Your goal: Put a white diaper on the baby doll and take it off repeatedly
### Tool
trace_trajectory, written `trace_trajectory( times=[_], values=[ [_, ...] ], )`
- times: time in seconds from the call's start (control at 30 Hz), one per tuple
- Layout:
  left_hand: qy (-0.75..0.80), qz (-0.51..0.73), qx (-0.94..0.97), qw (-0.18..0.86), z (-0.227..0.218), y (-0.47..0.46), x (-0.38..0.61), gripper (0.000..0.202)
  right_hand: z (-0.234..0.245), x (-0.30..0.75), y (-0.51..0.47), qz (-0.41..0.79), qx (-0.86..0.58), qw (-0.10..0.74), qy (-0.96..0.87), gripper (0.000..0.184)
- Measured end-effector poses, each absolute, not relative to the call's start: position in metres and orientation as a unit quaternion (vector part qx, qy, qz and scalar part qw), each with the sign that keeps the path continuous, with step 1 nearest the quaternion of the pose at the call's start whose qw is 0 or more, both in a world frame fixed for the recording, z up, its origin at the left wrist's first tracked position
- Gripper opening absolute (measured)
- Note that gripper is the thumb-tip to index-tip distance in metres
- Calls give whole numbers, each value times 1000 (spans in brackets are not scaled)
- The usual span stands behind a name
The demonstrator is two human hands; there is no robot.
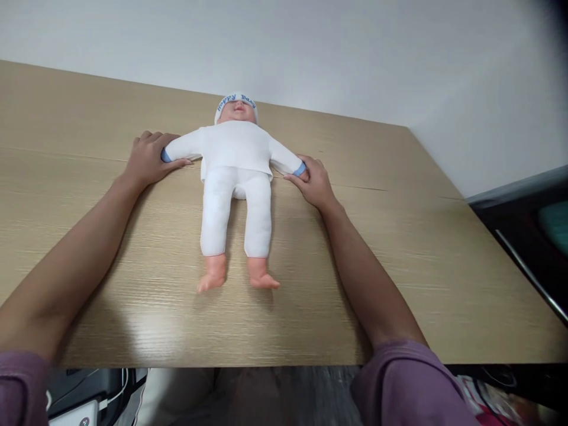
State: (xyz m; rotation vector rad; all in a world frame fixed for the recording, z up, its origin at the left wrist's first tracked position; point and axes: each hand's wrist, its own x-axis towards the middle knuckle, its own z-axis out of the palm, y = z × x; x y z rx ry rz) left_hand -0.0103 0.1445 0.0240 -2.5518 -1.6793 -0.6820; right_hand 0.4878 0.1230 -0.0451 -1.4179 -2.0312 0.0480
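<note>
On its back on the table lies a baby doll (235, 148) in a white long-sleeved top and white trousers, its bare feet toward me. A white cap (237, 98) with blue "Happy Baby" lettering sits low on its head. Both doll arms are spread out to the sides. My left hand (149, 158) is closed around the cuff end of the doll's arm at the left, hiding the doll's hand there. At the other side, my right hand (316, 180) grips the doll's other hand, with thumb and fingers at the blue cuff.
The wooden table (133, 266) runs up to a pale wall (288, 53). At the right stands a dark object (532, 231) with a bright metal strip. Below the front edge are a white device (77, 414) with a cable and a dark bag-like item (84, 384).
</note>
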Motion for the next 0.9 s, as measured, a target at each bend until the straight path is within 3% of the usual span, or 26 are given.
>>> trace_trajectory(
  times=[0.23, 0.43, 0.53, 0.67, 0.8, 0.9],
  values=[
    [-519, -284, -806, -19, 18, 146, -11, 91, -49, 482, 123, -14, -535, 323, -781, 75],
    [-434, -419, -796, -55, 29, 112, 3, 90, -47, 463, 89, -40, -596, 314, -738, 89],
    [-452, -434, -772, -105, 40, 86, 9, 99, -40, 438, 58, -54, -594, 346, -724, 85],
    [-480, -487, -720, -120, 49, 41, 25, 105, -14, 388, -9, -66, -589, 452, -667, 65],
    [-447, -584, -673, -74, 29, -69, 48, 77, 5, 357, -132, -70, -497, 542, -674, 51],
    [-229, -584, -776, -67, -19, -199, 52, 62, -20, 363, -244, -121, -417, 542, -719, 40]
  ],
)
